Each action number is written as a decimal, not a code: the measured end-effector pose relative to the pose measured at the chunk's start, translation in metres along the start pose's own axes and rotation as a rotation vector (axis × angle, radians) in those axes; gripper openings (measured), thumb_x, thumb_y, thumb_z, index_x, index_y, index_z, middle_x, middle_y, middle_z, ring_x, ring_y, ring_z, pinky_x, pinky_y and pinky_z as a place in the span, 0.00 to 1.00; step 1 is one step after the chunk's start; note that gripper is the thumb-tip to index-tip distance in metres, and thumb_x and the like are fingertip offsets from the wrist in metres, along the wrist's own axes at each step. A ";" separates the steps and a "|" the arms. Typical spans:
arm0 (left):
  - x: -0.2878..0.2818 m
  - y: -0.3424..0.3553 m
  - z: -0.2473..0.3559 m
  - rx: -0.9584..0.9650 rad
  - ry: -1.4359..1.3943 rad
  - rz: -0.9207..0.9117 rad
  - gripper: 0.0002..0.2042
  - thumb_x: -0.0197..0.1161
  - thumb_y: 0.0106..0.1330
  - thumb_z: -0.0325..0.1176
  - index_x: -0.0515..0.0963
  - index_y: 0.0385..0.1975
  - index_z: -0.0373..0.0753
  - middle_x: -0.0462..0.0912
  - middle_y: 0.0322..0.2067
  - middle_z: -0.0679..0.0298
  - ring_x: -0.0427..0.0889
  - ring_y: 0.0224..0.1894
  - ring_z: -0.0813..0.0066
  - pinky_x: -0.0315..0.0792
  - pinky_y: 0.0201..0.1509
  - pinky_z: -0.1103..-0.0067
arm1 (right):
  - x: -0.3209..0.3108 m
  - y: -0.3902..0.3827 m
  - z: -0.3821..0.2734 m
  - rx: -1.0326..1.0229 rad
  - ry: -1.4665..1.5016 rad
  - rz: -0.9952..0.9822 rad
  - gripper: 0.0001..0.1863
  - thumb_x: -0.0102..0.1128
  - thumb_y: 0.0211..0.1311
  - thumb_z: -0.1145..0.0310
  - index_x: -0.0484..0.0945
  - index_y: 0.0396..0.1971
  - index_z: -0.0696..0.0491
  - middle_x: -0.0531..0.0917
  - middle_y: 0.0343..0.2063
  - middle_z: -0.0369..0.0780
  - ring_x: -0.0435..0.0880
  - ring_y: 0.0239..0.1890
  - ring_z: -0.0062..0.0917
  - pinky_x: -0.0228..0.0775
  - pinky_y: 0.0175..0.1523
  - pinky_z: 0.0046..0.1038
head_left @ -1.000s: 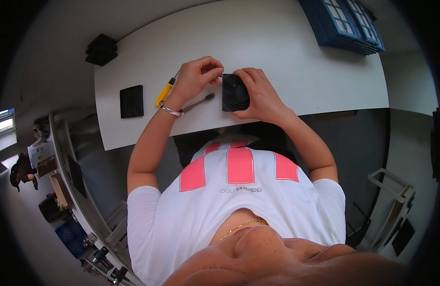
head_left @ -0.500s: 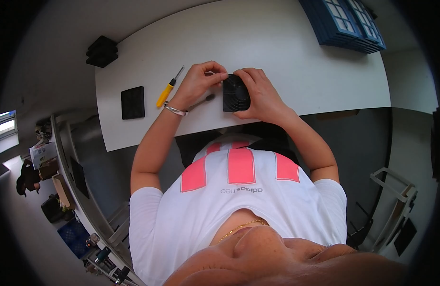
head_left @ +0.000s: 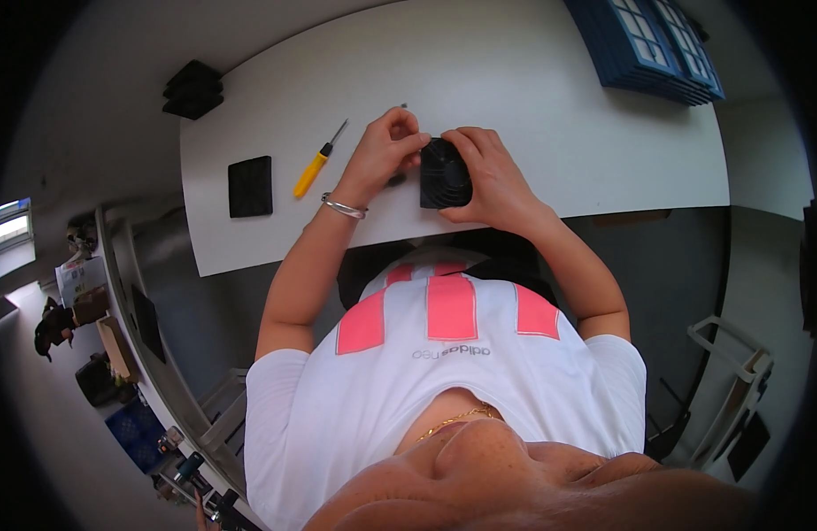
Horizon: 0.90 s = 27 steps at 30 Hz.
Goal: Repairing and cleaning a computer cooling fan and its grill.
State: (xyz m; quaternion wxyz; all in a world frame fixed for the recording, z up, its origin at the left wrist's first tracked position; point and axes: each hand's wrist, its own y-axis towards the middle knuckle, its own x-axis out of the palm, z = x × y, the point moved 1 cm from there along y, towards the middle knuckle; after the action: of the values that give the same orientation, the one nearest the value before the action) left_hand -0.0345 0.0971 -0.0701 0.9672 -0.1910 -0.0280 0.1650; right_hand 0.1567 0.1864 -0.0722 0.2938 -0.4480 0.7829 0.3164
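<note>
A square black cooling fan [head_left: 445,181] with a round ringed guard stands out against the white table near its front edge. My right hand [head_left: 495,177] grips it from the right, thumb at the lower edge and fingers over the top corner. At the fan's upper left corner, my left hand [head_left: 386,150] pinches thumb and forefinger together; whatever lies between them is too small to make out. Partly hidden beside that hand is a small dark tip [head_left: 396,180]. A yellow-handled screwdriver [head_left: 313,171] lies to the left, its shaft pointing away from me.
Left of the screwdriver lies a flat black square piece [head_left: 250,187]. Dark stacked pieces [head_left: 193,89] sit at the far left corner of the white table [head_left: 532,80]. Blue stacked trays [head_left: 643,49] stand at the far right. Beyond the left side are another bench and equipment.
My left wrist has swung slightly right, covering more of the dark-tipped thing, and its fingers curl more. The right hand keeps its grip on the fan. The whole view has shifted slightly.
</note>
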 end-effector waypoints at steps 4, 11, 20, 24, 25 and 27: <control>-0.002 0.000 -0.003 0.014 0.018 -0.033 0.08 0.68 0.69 0.34 0.74 0.36 0.40 0.76 0.27 0.72 0.75 0.26 0.87 0.70 0.31 0.88 | -0.002 -0.001 -0.001 0.011 0.011 -0.011 0.49 0.81 0.33 0.61 0.68 0.61 0.57 0.73 0.56 0.49 0.71 0.60 0.47 0.67 0.66 0.41; -0.006 0.001 -0.002 -0.050 -0.024 -0.088 0.08 0.66 0.71 0.36 0.75 0.38 0.41 0.75 0.28 0.73 0.75 0.27 0.86 0.70 0.31 0.88 | -0.001 -0.001 0.000 -0.012 -0.002 0.019 0.49 0.81 0.33 0.61 0.68 0.61 0.57 0.73 0.56 0.49 0.71 0.60 0.47 0.67 0.66 0.41; -0.024 0.016 0.012 0.206 0.606 0.230 0.09 0.67 0.68 0.34 0.82 0.42 0.36 0.83 0.32 0.61 0.84 0.31 0.77 0.77 0.35 0.79 | -0.002 -0.001 -0.002 0.016 -0.014 -0.005 0.49 0.81 0.33 0.60 0.68 0.61 0.58 0.73 0.56 0.49 0.72 0.59 0.46 0.67 0.66 0.40; -0.035 0.023 0.009 0.471 0.826 0.184 0.09 0.69 0.63 0.31 0.82 0.41 0.36 0.84 0.33 0.58 0.85 0.35 0.69 0.78 0.40 0.74 | 0.000 0.000 -0.001 0.015 -0.025 0.007 0.49 0.81 0.33 0.60 0.68 0.61 0.59 0.73 0.56 0.49 0.71 0.60 0.46 0.67 0.66 0.40; -0.034 0.025 0.008 0.485 0.906 0.178 0.10 0.70 0.62 0.30 0.82 0.41 0.36 0.85 0.34 0.59 0.85 0.36 0.69 0.79 0.42 0.74 | 0.001 0.001 -0.001 0.022 -0.025 0.008 0.49 0.81 0.33 0.60 0.68 0.61 0.59 0.72 0.56 0.49 0.71 0.60 0.46 0.67 0.66 0.39; -0.032 0.028 0.010 0.496 0.986 0.172 0.10 0.70 0.61 0.29 0.82 0.41 0.37 0.85 0.35 0.59 0.85 0.37 0.68 0.79 0.45 0.75 | 0.001 0.001 -0.002 0.036 -0.021 0.018 0.49 0.81 0.33 0.60 0.68 0.61 0.59 0.72 0.56 0.49 0.71 0.60 0.46 0.67 0.66 0.40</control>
State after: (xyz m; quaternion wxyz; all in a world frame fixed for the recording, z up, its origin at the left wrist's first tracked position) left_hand -0.0743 0.1144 -0.0706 0.8649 -0.0141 0.4830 0.1363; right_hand 0.1555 0.1844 -0.0711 0.3072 -0.4320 0.7894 0.3096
